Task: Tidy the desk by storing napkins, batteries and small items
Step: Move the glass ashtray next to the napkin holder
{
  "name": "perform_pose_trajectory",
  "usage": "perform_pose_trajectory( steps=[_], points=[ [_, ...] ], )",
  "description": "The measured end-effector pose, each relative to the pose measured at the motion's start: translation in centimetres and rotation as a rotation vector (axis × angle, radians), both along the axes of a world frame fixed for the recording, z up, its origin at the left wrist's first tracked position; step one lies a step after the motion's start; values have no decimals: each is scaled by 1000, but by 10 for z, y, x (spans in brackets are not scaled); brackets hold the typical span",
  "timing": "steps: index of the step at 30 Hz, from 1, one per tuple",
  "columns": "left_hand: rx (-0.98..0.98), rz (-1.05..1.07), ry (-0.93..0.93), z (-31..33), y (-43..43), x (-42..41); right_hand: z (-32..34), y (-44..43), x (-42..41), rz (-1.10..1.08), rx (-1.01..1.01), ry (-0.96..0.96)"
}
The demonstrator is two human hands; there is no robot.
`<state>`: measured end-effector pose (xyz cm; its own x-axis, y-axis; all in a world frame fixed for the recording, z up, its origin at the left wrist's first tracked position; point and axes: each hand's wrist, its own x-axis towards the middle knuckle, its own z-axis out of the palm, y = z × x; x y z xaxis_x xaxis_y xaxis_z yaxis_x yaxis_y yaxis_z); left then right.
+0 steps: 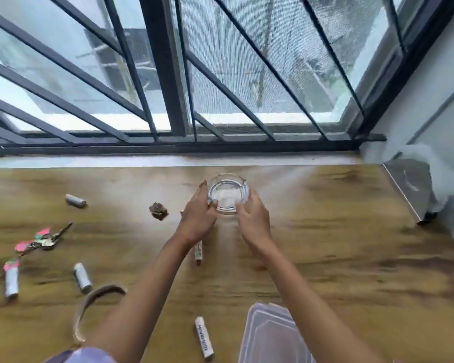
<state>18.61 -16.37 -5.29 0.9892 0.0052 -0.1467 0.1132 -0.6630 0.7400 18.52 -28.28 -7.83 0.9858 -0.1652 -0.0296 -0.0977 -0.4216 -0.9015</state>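
A round clear glass dish [228, 191] stands on the wooden desk [325, 244] near the window. My left hand [198, 214] grips its left side and my right hand [252, 218] holds its near right rim. Several white batteries lie loose on the desk: one [75, 200] at the far left, one [82, 277] nearer me, one [11, 280] at the left edge, one [204, 337] close to me, and one [198, 254] partly hidden under my left wrist. A crumpled brown scrap [158, 211] lies left of the dish.
A bunch of keys with pink tags [41, 241] lies at the left. A curved tan headband [89, 310] sits by my left forearm. A clear plastic container lid [270, 336] is at the near edge. A metal piece [409, 187] stands at the right corner by the wall.
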Motion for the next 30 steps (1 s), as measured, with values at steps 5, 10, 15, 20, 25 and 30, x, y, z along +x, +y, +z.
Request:
perform_pose_trajectory(
  steps=[5, 10, 15, 20, 25, 30],
  points=[
    [-121, 132, 32, -11, -3, 8, -18, 9, 8, -72, 12, 20],
    [-269, 169, 27, -8, -4, 2, -18, 10, 6, -78, 12, -46],
    [-317, 123, -29, 18, -13, -15, 1, -8, -10, -88, 120, -102],
    [-382, 9, -102, 39, -40, -34, 31, -41, -36, -81, 201, -124],
    [-499, -133, -65, 40, -76, -50, 49, -87, -61, -140, 76, -154],
    [-566, -221, -32, 40, -125, -58, 59, -141, -73, -204, 26, -145]
  ],
)
